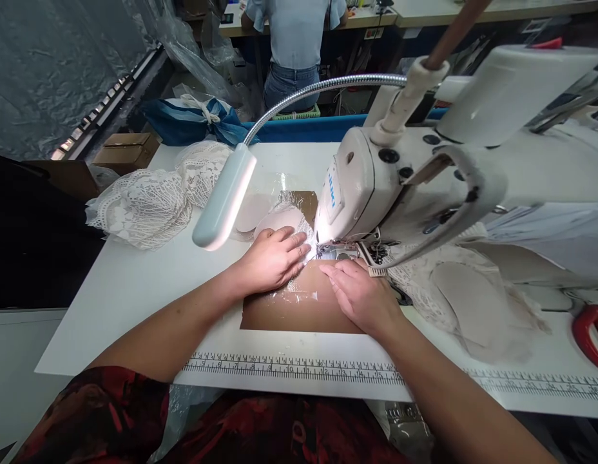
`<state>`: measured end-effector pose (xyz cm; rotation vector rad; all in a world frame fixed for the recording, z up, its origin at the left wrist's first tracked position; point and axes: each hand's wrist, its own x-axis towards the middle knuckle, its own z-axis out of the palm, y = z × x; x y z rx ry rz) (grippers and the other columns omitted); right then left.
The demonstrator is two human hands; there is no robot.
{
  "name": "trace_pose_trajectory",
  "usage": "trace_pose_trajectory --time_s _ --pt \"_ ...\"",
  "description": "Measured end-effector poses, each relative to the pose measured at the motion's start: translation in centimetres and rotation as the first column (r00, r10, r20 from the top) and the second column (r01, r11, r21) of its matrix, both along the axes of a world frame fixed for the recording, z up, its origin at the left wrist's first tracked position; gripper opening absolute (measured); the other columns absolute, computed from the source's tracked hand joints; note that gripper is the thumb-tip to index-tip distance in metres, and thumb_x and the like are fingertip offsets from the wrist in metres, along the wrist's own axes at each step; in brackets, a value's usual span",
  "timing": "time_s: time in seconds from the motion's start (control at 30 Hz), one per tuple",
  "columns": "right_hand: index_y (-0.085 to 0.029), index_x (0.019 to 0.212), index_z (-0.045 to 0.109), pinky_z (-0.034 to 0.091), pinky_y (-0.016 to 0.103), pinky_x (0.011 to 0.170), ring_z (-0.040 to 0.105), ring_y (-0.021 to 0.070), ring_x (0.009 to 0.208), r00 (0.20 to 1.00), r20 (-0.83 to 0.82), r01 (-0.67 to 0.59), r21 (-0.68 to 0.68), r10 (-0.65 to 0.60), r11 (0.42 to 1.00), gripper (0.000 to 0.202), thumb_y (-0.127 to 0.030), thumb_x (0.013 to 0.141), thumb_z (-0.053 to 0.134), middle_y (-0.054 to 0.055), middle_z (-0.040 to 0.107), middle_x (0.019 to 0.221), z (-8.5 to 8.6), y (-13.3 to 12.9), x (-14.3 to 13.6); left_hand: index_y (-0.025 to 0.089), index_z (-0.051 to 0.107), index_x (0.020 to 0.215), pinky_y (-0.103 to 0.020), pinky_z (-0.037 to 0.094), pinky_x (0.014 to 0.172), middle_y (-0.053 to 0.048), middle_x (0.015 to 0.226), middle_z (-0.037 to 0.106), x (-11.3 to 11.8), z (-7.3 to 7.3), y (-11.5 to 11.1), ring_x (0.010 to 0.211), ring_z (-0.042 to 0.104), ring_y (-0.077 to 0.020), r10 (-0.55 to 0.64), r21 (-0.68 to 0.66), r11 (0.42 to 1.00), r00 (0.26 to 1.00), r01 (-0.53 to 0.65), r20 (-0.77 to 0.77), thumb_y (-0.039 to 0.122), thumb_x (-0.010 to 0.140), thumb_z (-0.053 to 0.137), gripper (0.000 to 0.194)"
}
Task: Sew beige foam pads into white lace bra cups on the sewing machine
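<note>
A white sewing machine (361, 174) stands at the right, its needle area lit by a small lamp (225, 196) on a bent metal neck. Left of the needle, a pale padded cup with lace (285, 217) lies partly under my left hand (274, 259), which rests flat on it with the fingers spread. My right hand (359, 291) lies just in front of the needle on a brown taped sheet (299, 312), its fingers close together. Whatever is under those fingertips is too small to make out.
White lace pieces (144, 206) are heaped at the back left of the table (100, 309). More lace and a cup (461, 296) lie right of the machine, near a red-handled tool (591, 335). A printed ruler (289, 368) runs along the front edge. Ahead sits a person (296, 38).
</note>
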<state>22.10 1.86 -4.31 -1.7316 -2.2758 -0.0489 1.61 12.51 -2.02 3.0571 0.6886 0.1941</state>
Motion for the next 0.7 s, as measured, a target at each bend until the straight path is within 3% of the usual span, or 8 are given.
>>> trace_pose_trajectory --time_s 0.1,0.27,0.37,0.47,0.7 --pt "-0.023 0.115 0.069 0.037 0.027 0.06 0.057 0.0195 0.08 0.999 0.015 0.033 0.006 -0.033 0.999 0.036 -0.015 0.089 0.046 0.004 0.071 0.09 0.2 0.0 0.2 0.012 0.059 0.123 -0.037 0.044 0.075 -0.014 0.122 0.06 -0.5 1.4 -0.8 0.102 0.054 -0.029 0.013 -0.048 0.999 0.997 -0.017 -0.077 0.045 0.096 0.039 0.046" --pt "-0.021 0.118 0.067 0.038 0.027 0.06 0.057 0.0186 0.075 0.997 0.034 0.067 -0.045 -0.066 0.997 0.035 -0.02 0.09 0.046 0.007 0.071 0.09 0.7 -0.2 0.4 0.011 0.063 0.116 -0.036 0.048 0.08 -0.012 0.102 0.065 -0.6 3.1 -2.0 0.09 0.059 -0.025 -0.044 -0.211 0.977 0.994 0.022 -0.1 0.05 0.093 0.045 0.049" --pt "-0.021 0.119 0.065 0.04 0.027 0.062 0.059 0.0194 0.079 0.998 0.0 0.057 -0.056 -0.057 0.997 0.034 -0.021 0.091 0.046 0.007 0.071 0.095 0.9 -0.2 0.6 0.012 0.065 0.11 -0.037 0.048 0.083 -0.013 0.1 0.064 -0.2 2.8 -2.4 0.092 0.059 -0.0256 -0.12 -0.263 0.959 0.992 0.107 -0.034 0.052 0.089 0.051 0.048" --pt "-0.022 0.117 0.065 0.041 0.028 0.064 0.06 0.0185 0.081 0.998 -0.065 0.021 -0.035 -0.024 0.999 0.031 -0.023 0.09 0.049 0.005 0.071 0.098 1.0 -0.3 0.8 0.012 0.066 0.108 -0.037 0.048 0.084 -0.014 0.101 0.062 0.1 1.9 -2.7 0.093 0.058 -0.0255 -0.126 -0.265 0.956 0.992 0.126 0.02 0.045 0.088 0.055 0.041" --pt "-0.019 0.1 0.071 0.038 0.027 0.066 0.058 0.0141 0.071 0.963 -0.122 -0.241 -0.001 0.239 0.97 0.027 -0.013 0.086 0.049 0.002 0.067 0.075 1.0 -1.0 1.0 0.012 0.063 0.115 -0.037 0.045 0.085 -0.015 0.113 0.06 -0.1 1.2 -2.5 0.094 0.055 -0.0242 -0.157 -0.244 0.956 0.987 0.161 0.034 0.037 0.091 0.05 0.037"
